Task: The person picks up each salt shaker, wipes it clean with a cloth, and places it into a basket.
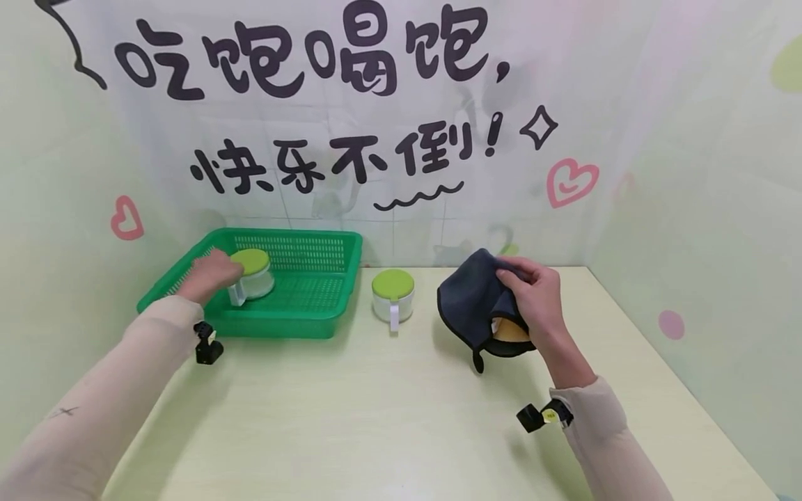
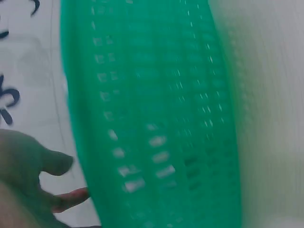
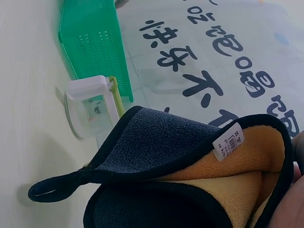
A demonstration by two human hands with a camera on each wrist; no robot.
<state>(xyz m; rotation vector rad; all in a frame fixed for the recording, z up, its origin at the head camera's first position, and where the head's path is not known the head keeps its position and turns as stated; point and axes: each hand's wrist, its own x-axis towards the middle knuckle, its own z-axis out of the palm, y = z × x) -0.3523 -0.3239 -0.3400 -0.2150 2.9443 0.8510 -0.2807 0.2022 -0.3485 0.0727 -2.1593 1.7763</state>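
Observation:
A clear seasoning jar with a green lid and white handle stands inside the green basket. My left hand is beside that jar, over the basket's left part. In the left wrist view, the left thumb and a finger are spread apart with nothing visible between them. My right hand pinches a folded dark grey cleaning cloth by its upper edge, above the table. The right wrist view shows the cloth's orange inner side, a white label and a hanging loop.
A second seasoning jar with a green lid stands on the table between basket and cloth, its handle facing me. A printed white curtain hangs behind the table. Pale walls flank both sides.

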